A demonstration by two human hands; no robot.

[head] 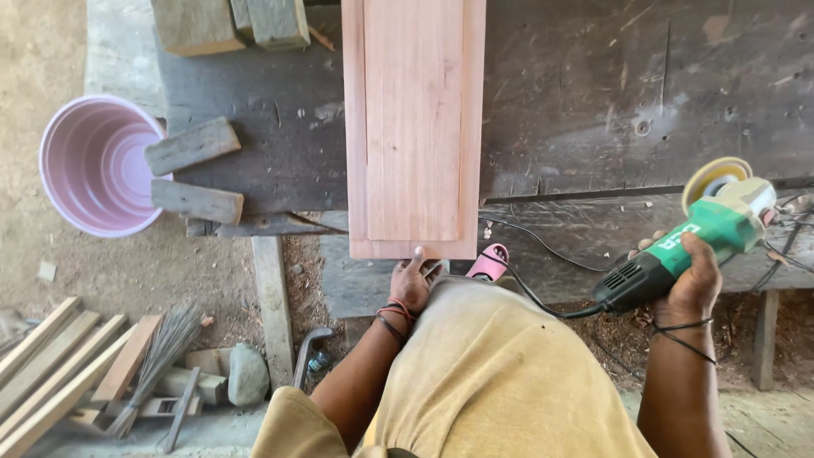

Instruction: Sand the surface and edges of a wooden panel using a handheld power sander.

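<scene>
Head view is looking straight down past the person's tan garment [500,373] to 2 bare hands. The left hand [410,284] is reaching forward with its fingertips touching the near edge of the panel, fingers loosely extended and gripping nothing; 2 or 3 cord bands are circling that wrist. The right hand [697,284] is wrapping closed around the body of 1 green and black angle grinder [678,250], which is hanging in the air off to the right of the panel, its pale sanding disc [716,180] pointing away and touching nothing. 1 black cable [543,246] is trailing from the grinder's tail across the front of the surface. 1 pink sandal [490,261] is showing just beside the left hand.

Judging by this, the steadying step is in hand: the panel is being held in place while the tool is waiting clear of it. The next move is calling for bringing the disc down flat onto the wood with the cable kept out of its path.

1 reddish wooden panel [413,127], with a raised middle field, is lying lengthwise on the dark, scarred surface [593,93], its near end overhanging the edge. Farther left, 2 small grey blocks [193,170] are lying near 1 pink bucket [93,165] standing on the ground, and about 3 timber offcuts [229,24] are resting at the far edge.
</scene>
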